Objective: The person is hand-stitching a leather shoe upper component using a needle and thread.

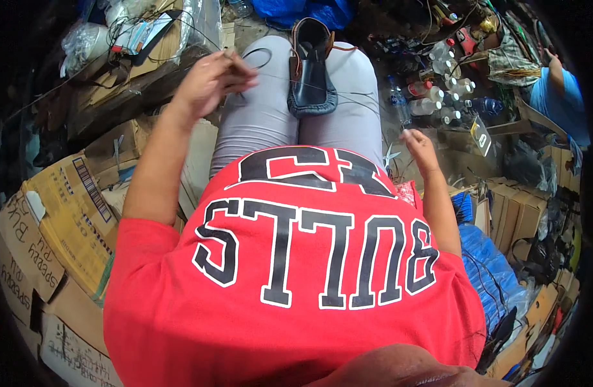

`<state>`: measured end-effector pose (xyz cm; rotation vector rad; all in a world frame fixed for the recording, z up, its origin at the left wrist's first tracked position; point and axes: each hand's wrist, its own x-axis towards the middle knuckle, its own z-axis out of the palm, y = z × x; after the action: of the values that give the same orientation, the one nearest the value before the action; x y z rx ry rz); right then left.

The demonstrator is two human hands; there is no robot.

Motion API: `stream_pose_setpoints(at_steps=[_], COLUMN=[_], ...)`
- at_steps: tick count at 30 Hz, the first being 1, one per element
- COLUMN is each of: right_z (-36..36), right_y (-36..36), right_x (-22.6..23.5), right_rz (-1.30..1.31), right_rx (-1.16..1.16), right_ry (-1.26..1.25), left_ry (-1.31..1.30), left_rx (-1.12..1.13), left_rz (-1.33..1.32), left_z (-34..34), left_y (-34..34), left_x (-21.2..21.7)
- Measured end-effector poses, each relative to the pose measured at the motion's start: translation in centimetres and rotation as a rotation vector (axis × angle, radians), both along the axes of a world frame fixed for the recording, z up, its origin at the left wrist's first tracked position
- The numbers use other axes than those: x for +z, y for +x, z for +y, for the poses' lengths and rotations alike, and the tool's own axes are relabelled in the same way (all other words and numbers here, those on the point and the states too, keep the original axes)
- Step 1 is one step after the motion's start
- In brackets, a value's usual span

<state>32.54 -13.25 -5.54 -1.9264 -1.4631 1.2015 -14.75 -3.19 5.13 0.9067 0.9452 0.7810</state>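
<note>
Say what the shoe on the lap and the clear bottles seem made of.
Shoe: apparently leather or leather-like synthetic, dark with a soft sheen, from its smooth surface and gathered toe. Bottles: probably plastic, clear and glossy, from see-through walls and bright highlights.

Head-worn fisheye view, facing steeply down, shirt (303, 271) close below, lap (258, 122) beyond

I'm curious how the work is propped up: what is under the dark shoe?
Grey trouser legs show around the dark shoe, one on each side. Its sole, and exactly what that rests on, are covered by the shoe itself.
</note>
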Motion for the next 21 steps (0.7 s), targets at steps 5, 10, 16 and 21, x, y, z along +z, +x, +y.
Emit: stream_pose_setpoints(at_steps=[5, 10, 16, 21], right_z=[-0.6, 2.7, 7.5, 7.6], right_y=[1.2, -0.2, -10.8, -14.8], right_x=[2.4, 4.4, 10.2, 11.1], right_rz=[0.665, 0.112, 0.061, -0.325], right_rx=[-0.660, -0.435, 0.198, 0.521], right_ry=[-0.155, -0.030, 0.252, 0.101], left_ry=[0.233, 0.975, 0.851, 0.799], left_rx=[0.020, 0.101, -0.353, -0.605], left_rz=[0.610, 0.823, 1.054, 0.924], left_z=[-0.2, 3.5, 5.9, 6.3], left_y=[-5.8, 1.9, 13.9, 13.8], left_x=[1.0, 1.1, 0.1, -0.5])
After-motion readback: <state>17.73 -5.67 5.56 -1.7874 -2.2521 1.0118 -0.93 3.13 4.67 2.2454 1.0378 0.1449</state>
